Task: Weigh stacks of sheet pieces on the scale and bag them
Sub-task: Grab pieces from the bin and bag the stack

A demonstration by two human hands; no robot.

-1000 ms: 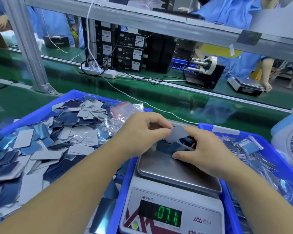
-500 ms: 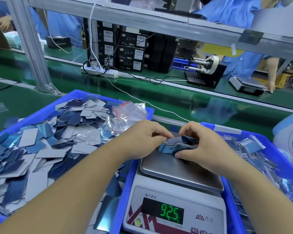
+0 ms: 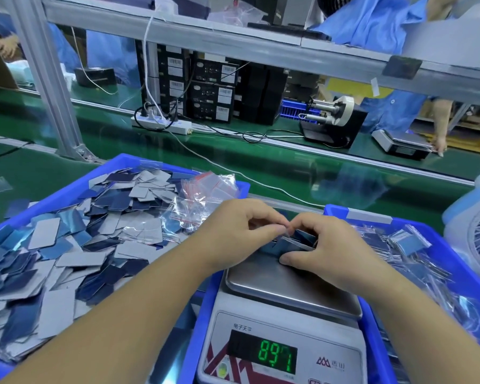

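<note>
Risking a false reading and a spill: left hand and right hand, both pinching the stack of sheet pieces at the twelve o'clock edge of the scale, probably pressing on the pan while the display is showing blurred, unsettled digits, and possibly letting the fanned pieces slide apart. Lying at nine o'clock, a blue bin holding loose sheet pieces and empty zip bags; sitting at three o'clock, a second blue bin holding filled bags.
</note>
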